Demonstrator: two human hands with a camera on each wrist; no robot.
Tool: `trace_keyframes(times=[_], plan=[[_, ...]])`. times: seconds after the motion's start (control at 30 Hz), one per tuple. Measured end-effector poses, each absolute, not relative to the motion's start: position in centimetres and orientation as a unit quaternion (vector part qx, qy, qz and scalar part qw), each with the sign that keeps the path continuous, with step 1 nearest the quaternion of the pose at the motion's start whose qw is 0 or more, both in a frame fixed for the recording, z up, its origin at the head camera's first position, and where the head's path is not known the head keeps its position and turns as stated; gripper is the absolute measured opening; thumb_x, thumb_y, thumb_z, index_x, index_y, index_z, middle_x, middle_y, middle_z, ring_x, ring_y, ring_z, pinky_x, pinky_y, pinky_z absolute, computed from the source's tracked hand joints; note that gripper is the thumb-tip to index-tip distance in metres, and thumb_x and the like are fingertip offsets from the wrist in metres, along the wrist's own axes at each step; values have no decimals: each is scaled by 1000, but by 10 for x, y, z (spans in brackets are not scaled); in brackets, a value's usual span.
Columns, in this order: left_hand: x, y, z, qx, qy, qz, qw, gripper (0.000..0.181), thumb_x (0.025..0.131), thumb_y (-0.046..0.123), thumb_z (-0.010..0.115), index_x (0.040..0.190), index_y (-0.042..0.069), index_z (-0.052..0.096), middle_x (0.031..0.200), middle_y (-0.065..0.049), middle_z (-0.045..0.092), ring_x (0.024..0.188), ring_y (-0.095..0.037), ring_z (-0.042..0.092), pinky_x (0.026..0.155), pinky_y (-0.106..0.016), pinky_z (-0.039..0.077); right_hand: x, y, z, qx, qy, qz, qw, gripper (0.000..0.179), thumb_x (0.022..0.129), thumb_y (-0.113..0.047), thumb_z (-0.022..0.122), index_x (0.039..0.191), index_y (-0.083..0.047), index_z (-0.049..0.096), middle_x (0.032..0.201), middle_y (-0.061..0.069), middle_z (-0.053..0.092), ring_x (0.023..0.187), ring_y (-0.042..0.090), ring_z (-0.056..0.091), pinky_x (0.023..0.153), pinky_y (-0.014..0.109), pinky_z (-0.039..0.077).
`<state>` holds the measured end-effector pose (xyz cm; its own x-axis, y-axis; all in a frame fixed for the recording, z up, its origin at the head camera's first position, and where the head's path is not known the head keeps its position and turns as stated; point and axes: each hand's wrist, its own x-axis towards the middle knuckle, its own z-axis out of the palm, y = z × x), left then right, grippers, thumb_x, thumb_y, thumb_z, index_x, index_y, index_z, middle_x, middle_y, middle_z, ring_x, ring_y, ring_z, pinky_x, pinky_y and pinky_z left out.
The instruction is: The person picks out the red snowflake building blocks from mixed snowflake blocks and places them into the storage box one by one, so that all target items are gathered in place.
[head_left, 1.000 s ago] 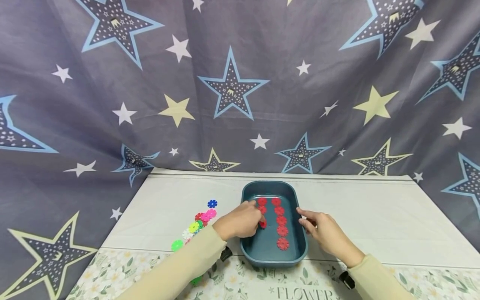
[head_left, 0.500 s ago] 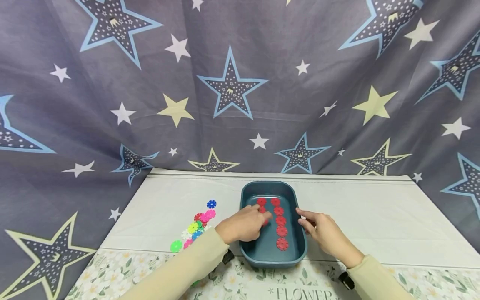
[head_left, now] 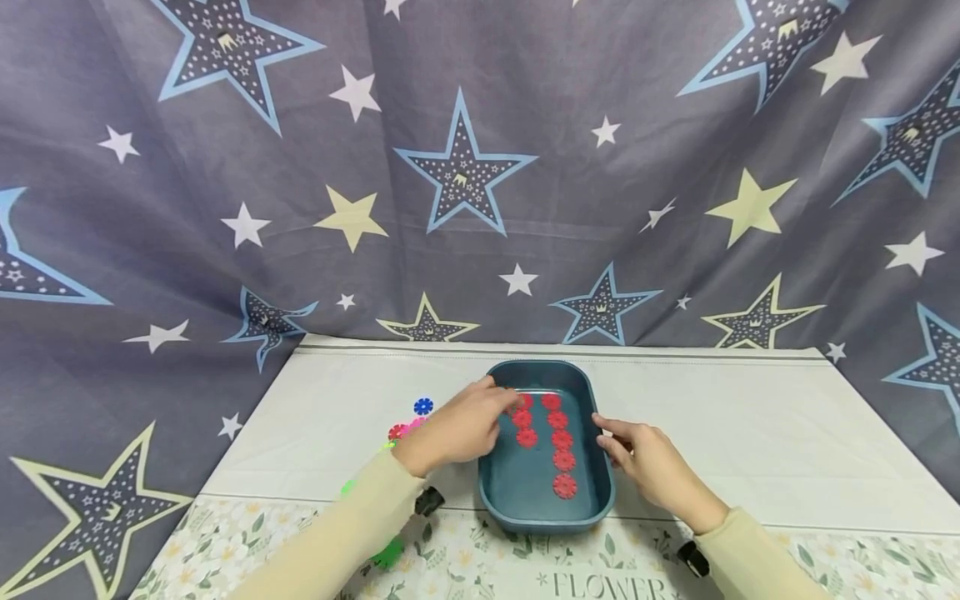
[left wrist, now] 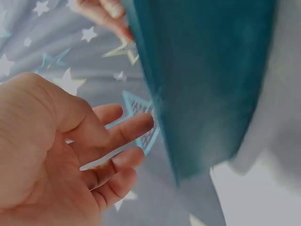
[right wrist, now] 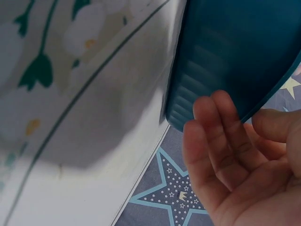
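A dark teal rectangular tray [head_left: 517, 500] stands on the table with red flower-shaped plastic discs lying flat in two columns. Several make up the right column [head_left: 562, 439]; the left column [head_left: 527, 437] is shorter, its top partly behind my fingertips. My left hand [head_left: 457, 425] hovers over the tray's left rim; the left wrist view shows its fingers [left wrist: 136, 129] loosely bent, with nothing between them. My right hand [head_left: 648, 462] pinches the tray's right rim. In the right wrist view its fingers [right wrist: 221, 127] lie along the outer wall, the thumb at the rim.
Left of the tray lie loose discs: a blue one [head_left: 423, 406], a red one [head_left: 397, 432] and others partly hidden by my left arm. A green disc [head_left: 387, 553] lies nearer the front. Behind the table hangs a grey star-patterned curtain [head_left: 540, 275].
My left hand has lifted off the lowest disc of the left column and drawn back up and left to the rim, uncovering that disc. My right hand keeps its place.
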<state>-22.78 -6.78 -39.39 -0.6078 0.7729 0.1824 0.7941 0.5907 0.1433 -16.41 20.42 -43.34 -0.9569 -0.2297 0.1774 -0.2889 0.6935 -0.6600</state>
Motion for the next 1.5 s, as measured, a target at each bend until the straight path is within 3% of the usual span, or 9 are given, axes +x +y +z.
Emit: trace_keyframes(times=[0.3,0.53,0.7,0.9,1.17,1.5], plan=[[-231,-132,-390,-367,-917,-138,75,26,83,6,64,109,10,65,94,0,63,85,-17,47,76,-35,40,-164,204,-434,131,-922,363,32,38,94,-12,58,130,0,56,65,-9,57,60,13,56,54,26,44],[-228,-179,-412,-290,-948,-127,24,30,82,14,72,110,5,66,101,-8,65,87,-21,47,80,-40,41,-163,202,-434,132,-920,367,30,38,93,-11,59,129,0,56,68,-8,59,61,14,58,55,26,45],[-224,-201,-425,-250,-960,-124,-9,36,76,15,77,109,7,66,98,-5,63,85,-20,46,80,-40,40,-162,201,-434,127,-922,366,26,38,93,-10,59,130,-1,56,65,-8,58,60,14,57,54,26,44],[-222,-213,-435,-219,-966,-131,-36,43,73,21,82,111,11,65,99,-1,62,87,-19,45,81,-41,39,-162,201,-434,121,-924,362,22,38,94,-11,58,130,-2,56,64,-9,57,60,15,56,54,26,43],[-227,-214,-444,-224,-963,-145,-25,41,77,18,77,114,7,62,98,-1,61,89,-19,47,80,-41,42,-163,201,-434,117,-921,370,19,38,94,-11,58,130,-1,56,69,-6,61,62,18,59,55,26,45],[-238,-207,-444,-215,-964,-149,-39,29,79,17,76,102,4,62,87,-2,56,84,-20,47,77,-39,42,-163,201,-433,120,-919,376,18,38,94,-11,58,130,-2,56,71,-5,62,63,17,60,56,26,47]])
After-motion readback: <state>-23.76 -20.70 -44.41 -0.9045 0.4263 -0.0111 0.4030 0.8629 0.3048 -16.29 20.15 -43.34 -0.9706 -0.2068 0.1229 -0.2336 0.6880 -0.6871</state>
